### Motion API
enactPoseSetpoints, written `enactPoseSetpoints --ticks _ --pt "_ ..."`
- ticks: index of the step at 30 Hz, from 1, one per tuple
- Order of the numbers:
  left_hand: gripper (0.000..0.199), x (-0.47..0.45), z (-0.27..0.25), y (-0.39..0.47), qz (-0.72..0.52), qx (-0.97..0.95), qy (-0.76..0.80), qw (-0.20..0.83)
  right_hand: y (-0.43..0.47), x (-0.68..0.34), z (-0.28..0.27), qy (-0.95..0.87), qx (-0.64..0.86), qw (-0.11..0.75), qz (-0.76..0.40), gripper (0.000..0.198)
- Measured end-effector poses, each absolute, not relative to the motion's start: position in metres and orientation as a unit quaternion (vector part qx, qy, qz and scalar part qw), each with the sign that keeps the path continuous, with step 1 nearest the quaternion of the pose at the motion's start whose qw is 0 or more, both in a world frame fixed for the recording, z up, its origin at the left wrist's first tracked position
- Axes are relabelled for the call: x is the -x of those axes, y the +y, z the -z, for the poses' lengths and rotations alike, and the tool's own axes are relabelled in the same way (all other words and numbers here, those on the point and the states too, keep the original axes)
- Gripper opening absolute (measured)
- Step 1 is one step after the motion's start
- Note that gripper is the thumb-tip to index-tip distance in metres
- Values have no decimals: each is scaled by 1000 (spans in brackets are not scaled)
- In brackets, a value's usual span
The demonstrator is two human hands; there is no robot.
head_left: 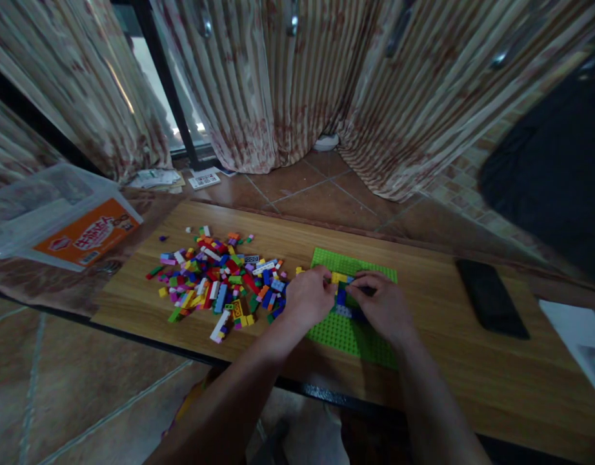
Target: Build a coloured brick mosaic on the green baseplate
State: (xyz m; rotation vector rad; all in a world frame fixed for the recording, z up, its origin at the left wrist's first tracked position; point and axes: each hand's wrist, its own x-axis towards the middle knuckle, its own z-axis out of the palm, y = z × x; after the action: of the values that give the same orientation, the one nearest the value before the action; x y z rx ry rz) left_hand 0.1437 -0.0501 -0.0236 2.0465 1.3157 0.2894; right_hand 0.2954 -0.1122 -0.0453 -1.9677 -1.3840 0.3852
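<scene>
Brown wood-grain table (pixel 443 290) bears one green studded plastic baseplate (pixel 329 334), near edge bare; left hand (pixel 310 297) and right hand (pixel 384 307) curl around blue-and-yellow plastic bricks (pixel 341 296), fingers' pinch unclear.

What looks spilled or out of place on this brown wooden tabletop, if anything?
Nothing looks clearly wrong. The multicoloured plastic bricks lie in a loose heap left of the green studded baseplate, one small dark-purple brick apart.

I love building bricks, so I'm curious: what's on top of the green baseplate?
Yellow, blue and greyish bricks show on the baseplate, between the left hand and right hand. Those hands cover parts of it, so any bricks beneath them can't be seen.
</scene>
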Motion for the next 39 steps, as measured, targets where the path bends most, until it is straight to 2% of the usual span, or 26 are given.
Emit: enactPoseSetpoints --ticks 6,20,31,39 --pt "21 -150 24 -55 -119 -775 543 303 -111 -295 46 -526 760 345 -163 12" --pt "22 -155 22 -56 -109 -765 563 294 -111 -293 50 -514 754 374 -164 9" --pt "19 -155 24 -55 -101 -779 553 278 -111 -293 49 -520 753 365 -171 11" --pt "28 -147 25 -56 -91 -796 517 302 -114 -302 45 -534 736 372 -189 18"
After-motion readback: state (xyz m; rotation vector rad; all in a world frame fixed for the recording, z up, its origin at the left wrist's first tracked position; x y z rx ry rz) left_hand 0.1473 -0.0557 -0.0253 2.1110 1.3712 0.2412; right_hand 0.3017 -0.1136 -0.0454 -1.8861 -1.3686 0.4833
